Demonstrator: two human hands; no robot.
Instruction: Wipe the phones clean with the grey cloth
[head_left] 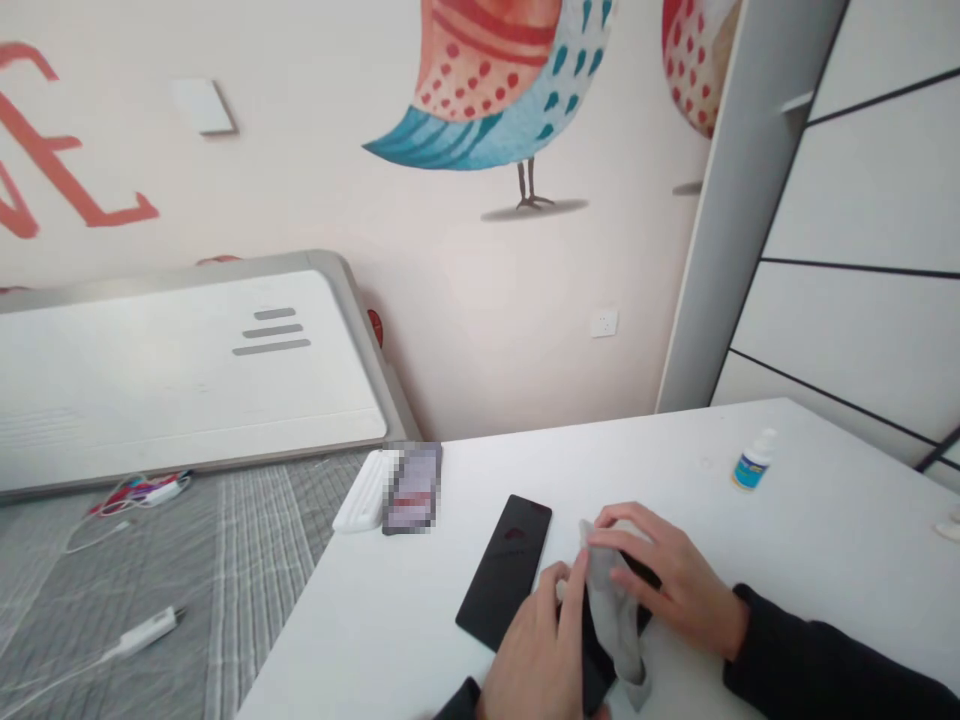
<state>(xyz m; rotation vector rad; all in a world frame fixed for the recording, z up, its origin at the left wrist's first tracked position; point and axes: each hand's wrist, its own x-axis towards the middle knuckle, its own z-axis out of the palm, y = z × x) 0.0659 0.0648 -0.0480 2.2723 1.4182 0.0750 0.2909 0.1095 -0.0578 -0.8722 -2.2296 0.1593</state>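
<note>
Okay, gray cloth (616,615) sits between both hands on the near part of the white counter (645,460), right of the black flat case (512,555); the counter's near edge is out of frame. Cloth is bunched lengthwise, one end up at the fingers, the other trailing toward the near side. Dark item (594,660) shows under and beside it, mostly covered, can't tell what.

Right hand (679,580): fingers grasp the cloth's upper part, thumb against its face. Left hand (538,640): fingers bent, index tip against the cloth's left edge; can't tell if they grip cloth, dark item or both.

Handling, judging by looks: cloth likely very light, soft, limp, not fragile, folds easily; best pinched by an edge or corner, or pressed flat under fingertips. Dark item probably stiff and maybe smooth, so steadier if held along its sides.

Others: white case (365,492) and pixelated phone-like item (412,490) side by side at the counter's far left corner; small blue-labelled bottle (751,462) upright, well apart, toward the far right corner.
</note>
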